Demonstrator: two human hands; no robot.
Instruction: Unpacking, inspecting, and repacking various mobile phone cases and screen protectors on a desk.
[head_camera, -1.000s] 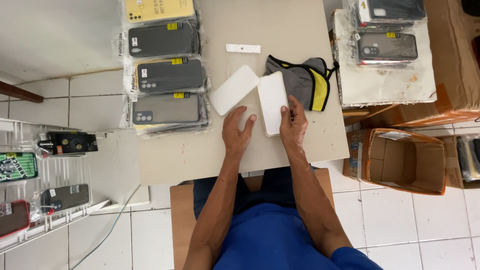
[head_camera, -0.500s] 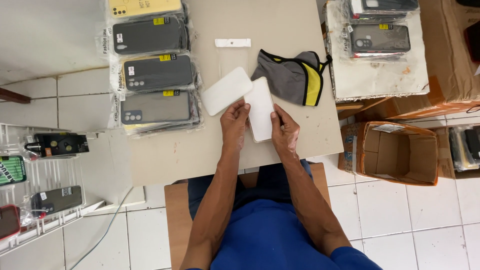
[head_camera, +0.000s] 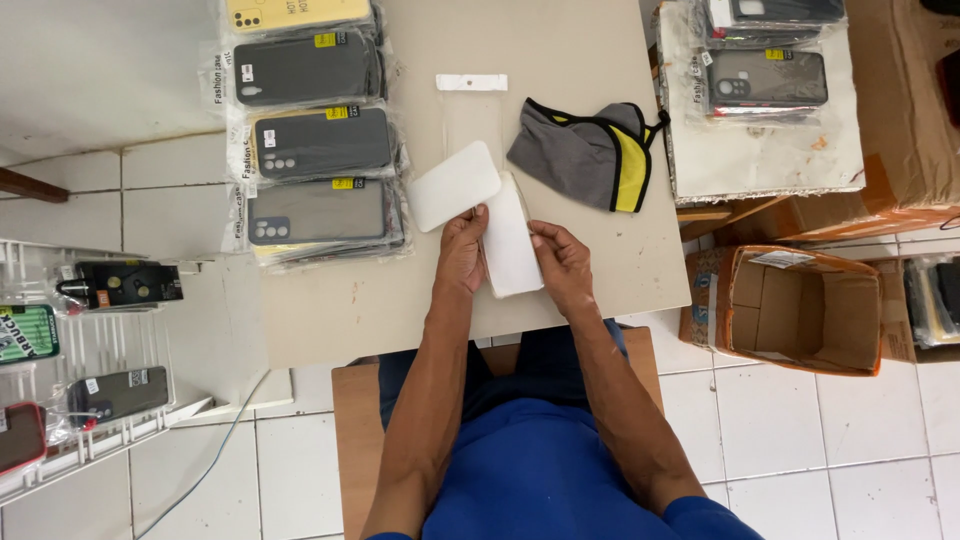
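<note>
A white rectangular phone case (head_camera: 512, 246) sits between both of my hands above the beige table (head_camera: 590, 260). My left hand (head_camera: 462, 250) grips its left edge and my right hand (head_camera: 562, 262) grips its right edge. Just up and left of it, a white rounded card (head_camera: 452, 186) lies flat, touching the case's top corner. A clear plastic sleeve with a white header (head_camera: 472, 100) lies farther back. A grey face mask with yellow trim (head_camera: 590, 152) rests to the right of the sleeve.
Bagged dark and yellow phone cases (head_camera: 315, 140) line the table's left side. More bagged cases (head_camera: 765, 75) lie on a white surface at the right. An open cardboard box (head_camera: 800, 310) stands on the tiled floor. A white wire rack (head_camera: 80, 350) with cases is at the left.
My left hand came off the table and took the white case's left edge. Both hands now hold the case, drawn closer to the table's near edge.
</note>
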